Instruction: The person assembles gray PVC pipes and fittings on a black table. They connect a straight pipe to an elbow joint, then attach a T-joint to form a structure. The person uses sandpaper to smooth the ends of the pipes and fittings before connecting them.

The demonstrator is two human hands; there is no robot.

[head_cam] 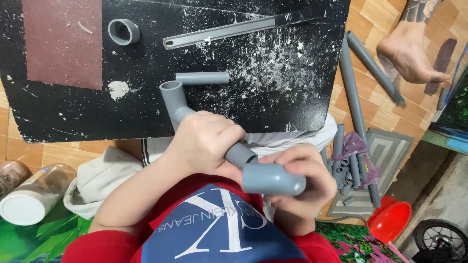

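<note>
— Where is the grey pipe assembly (229, 151)?

— Low in the middle of the view, over the person's lap. A short straight pipe runs from an elbow fitting (174, 100) at 11 o'clock, resting on the black board (273, 97), down to a second elbow (273, 179) at 5 o'clock.

— And the hands?

— The left hand (204, 141) is clenched around the straight section, knuckles up, forearm coming in from 7 o'clock. The right hand (304, 178) wraps the lower elbow, fingers curled over its far side — both grips are firm.

— What lies on the board?

— A short pipe piece (202, 78) just beyond the upper elbow, a pipe coupling (123, 31) at 11 o'clock, a saw blade (219, 33) at 12, a sheet of reddish sandpaper (62, 41) at 10, and white dust scattered about.

— Further out?

— Orange floor tiles (380, 14), long grey pipes (353, 97) at 2 o'clock beside another person's bare foot (412, 56), a bag of pipe offcuts (348, 168) at 3, a red bowl (390, 219) at 4, and a white-lidded jar (29, 197) at 8.
</note>
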